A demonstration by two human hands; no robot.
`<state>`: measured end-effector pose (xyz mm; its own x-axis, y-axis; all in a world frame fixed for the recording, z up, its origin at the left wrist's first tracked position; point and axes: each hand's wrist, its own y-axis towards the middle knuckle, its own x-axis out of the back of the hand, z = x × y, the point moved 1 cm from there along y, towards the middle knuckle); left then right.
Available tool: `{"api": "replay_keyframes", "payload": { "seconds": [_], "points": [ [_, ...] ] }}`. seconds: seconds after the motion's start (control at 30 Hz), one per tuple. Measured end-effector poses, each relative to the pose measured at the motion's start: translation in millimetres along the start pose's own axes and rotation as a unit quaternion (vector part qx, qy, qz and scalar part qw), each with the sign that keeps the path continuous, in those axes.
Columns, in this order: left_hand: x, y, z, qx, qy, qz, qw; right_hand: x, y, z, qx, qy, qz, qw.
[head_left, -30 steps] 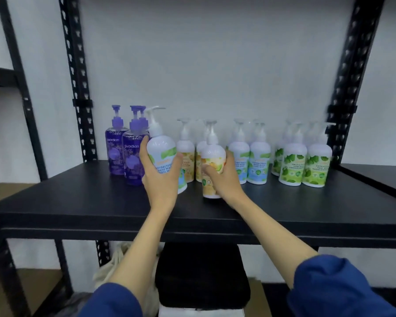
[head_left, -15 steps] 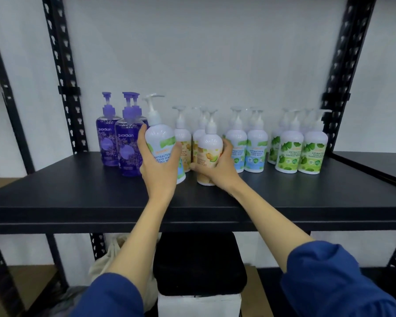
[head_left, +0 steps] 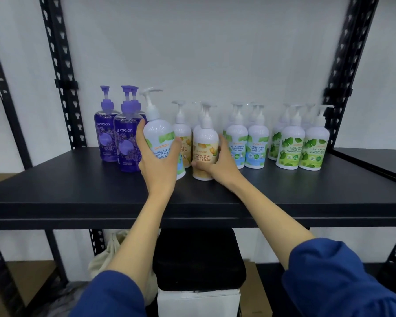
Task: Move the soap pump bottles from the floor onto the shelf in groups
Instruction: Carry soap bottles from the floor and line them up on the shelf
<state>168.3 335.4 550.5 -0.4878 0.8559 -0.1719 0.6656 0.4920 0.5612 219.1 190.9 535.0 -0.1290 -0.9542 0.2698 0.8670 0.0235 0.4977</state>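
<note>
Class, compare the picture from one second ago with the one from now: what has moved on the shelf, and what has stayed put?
The right hand has pushed the yellow-label bottle back, close against the other yellow bottles. The left hand still grips the Cool Mint bottle, held at much the same spot beside the purple bottles. The blue-label and green-label groups have not moved.

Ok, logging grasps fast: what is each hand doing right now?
Left hand: grips the white blue-green-labelled Cool Mint pump bottle.
Right hand: grips the white yellow-labelled Extra Moisture pump bottle standing on the black shelf.
</note>
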Motion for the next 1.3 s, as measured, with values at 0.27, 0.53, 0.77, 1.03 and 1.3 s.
{"api": "replay_keyframes", "payload": {
  "seconds": [0.27, 0.53, 0.77, 1.03, 1.3],
  "points": [
    [-0.6, 0.6, 1.0, -0.004, 0.006, 0.005, 1.0, 4.3, -1.8, -0.4, -0.007, -0.048, -0.011, 0.999],
    [-0.3, 0.3, 0.1, -0.014, 0.008, 0.01, 1.0, -0.6, -2.4, 0.7, 0.001, -0.051, -0.009, 0.999],
    [-0.7, 1.3, 0.3, -0.02, 0.009, 0.013, 1.0, -4.3, -3.0, -1.2, 0.035, -0.105, -0.019, 0.994],
    [-0.6, 0.2, 1.6, -0.019, 0.006, 0.009, 1.0, -2.3, -2.6, -1.5, 0.04, -0.115, -0.039, 0.992],
    [-0.2, 0.3, 2.9, -0.017, 0.01, 0.009, 1.0, -1.3, -2.4, 0.2, 0.047, -0.125, -0.035, 0.99]
  ]
}}
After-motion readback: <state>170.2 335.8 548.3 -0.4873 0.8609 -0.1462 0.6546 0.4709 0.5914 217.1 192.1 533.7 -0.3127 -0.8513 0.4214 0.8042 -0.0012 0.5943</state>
